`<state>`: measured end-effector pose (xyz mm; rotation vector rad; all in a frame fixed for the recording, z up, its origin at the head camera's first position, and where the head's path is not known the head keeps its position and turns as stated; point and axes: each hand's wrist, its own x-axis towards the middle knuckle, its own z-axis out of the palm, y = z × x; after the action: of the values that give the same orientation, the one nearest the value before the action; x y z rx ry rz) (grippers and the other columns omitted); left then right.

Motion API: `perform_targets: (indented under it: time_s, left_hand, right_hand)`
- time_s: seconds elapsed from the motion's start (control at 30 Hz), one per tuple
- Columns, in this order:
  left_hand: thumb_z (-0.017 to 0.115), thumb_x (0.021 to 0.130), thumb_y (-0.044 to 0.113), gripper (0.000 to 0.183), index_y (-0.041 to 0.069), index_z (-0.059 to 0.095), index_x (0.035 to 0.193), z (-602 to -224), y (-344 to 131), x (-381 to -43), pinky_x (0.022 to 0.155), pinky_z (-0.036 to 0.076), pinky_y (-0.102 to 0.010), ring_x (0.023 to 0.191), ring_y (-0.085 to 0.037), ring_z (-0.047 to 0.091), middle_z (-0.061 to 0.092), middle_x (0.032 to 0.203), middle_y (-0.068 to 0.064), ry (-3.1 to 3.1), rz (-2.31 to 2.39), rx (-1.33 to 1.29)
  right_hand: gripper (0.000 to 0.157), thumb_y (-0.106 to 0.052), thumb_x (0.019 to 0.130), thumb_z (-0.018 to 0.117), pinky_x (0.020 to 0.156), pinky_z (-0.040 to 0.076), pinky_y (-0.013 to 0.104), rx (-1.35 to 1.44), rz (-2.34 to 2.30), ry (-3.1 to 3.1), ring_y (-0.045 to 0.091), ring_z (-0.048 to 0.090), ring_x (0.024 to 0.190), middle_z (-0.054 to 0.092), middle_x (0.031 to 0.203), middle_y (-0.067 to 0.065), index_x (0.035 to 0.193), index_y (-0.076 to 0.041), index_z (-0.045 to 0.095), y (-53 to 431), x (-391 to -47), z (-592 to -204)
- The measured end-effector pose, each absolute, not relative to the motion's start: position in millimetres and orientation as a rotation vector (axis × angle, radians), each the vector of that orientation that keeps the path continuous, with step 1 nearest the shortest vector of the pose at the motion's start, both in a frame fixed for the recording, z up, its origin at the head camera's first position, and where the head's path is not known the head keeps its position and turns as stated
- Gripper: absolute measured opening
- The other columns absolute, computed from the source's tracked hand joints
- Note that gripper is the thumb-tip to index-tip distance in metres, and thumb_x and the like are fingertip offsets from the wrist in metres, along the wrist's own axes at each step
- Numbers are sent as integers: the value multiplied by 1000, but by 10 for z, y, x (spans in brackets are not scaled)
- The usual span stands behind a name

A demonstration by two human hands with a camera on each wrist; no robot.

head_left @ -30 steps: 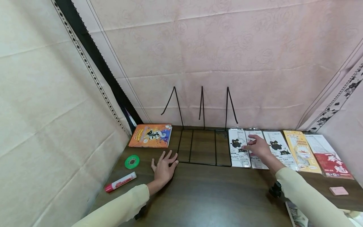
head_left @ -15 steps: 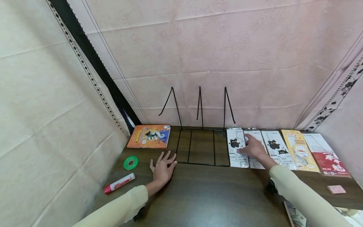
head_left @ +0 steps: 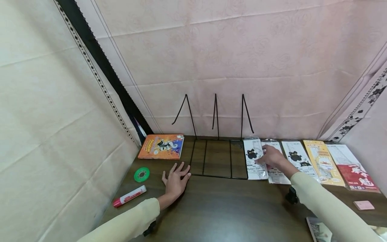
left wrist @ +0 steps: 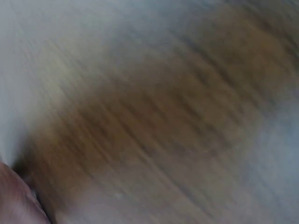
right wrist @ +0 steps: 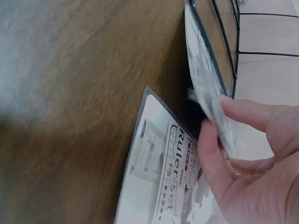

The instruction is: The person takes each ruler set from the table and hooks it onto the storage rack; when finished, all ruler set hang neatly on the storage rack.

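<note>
My right hand [head_left: 273, 158] pinches the right edge of the leftmost white ruler set pack [head_left: 254, 170], printed with a black cat. In the right wrist view, thumb and fingers are on opposite faces of this pack [right wrist: 203, 65], which stands tilted on edge. Beneath that hand lies a second ruler set [head_left: 277, 176], partly covered; a third ruler set [head_left: 294, 146] is to its right. My left hand [head_left: 175, 183] rests on the table with fingers spread, fingertips by the near left corner of a black wire rack [head_left: 211, 175].
Three black wire hooks [head_left: 215, 111] rise from the rack's back. An orange book [head_left: 161, 147], green tape roll [head_left: 141, 174] and glue stick [head_left: 130, 196] lie at left. A yellow pack [head_left: 323, 163], a red-and-white pack [head_left: 353, 168] and a pink pad [head_left: 363, 205] lie at right.
My right hand has shifted from above the ruler sets to the leftmost pack's edge, and that edge is now lifted. The left hand has stayed in place.
</note>
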<state>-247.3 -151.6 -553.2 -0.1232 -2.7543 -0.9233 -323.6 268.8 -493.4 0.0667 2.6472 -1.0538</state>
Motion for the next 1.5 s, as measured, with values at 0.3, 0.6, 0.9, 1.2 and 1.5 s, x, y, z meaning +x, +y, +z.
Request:
perform_targets:
  time_s: [0.3,0.6,0.9,1.2,1.5]
  left_hand:
    - [65,91,33,37,27,64,128,-5540,-1533,-2423,107,0,-73,145,-30,32,48,147,0,-2749,-970,-108]
    - [65,91,31,37,26,65,127,-5535,-1510,-2410,107,0,-73,144,-32,33,49,147,-2,-2750,-965,-109]
    - [65,91,33,37,27,64,127,-5532,-1506,-2421,108,-1,-72,145,-29,32,49,147,0,-2758,-959,-101]
    - [64,91,33,38,26,63,128,-5514,-1536,-2428,107,-2,-73,145,-31,31,47,148,-2,-2752,-952,-121]
    - [64,92,34,38,27,62,130,-5505,-1537,-2461,107,-2,-72,145,-30,31,46,149,-1,-2756,-959,-129]
  right_hand:
    - [80,-12,86,68,70,58,39,69,-1371,2394,23,69,79,47,134,33,147,5,20,2737,-3211,-4944]
    - [79,-18,89,65,78,56,39,40,-1380,2368,24,64,96,42,140,31,149,3,18,2780,-3044,-4775]
    - [70,-18,89,65,71,56,38,17,-1466,2368,22,63,93,46,137,27,147,-6,27,2552,-2683,-4474]
    - [64,-15,88,65,61,54,38,-61,-1538,2349,20,63,84,49,140,23,146,-15,36,2218,-2271,-4215]
    - [63,-17,86,69,67,57,40,-148,-1521,2385,23,68,97,47,144,21,143,-26,44,2033,-2089,-4060]
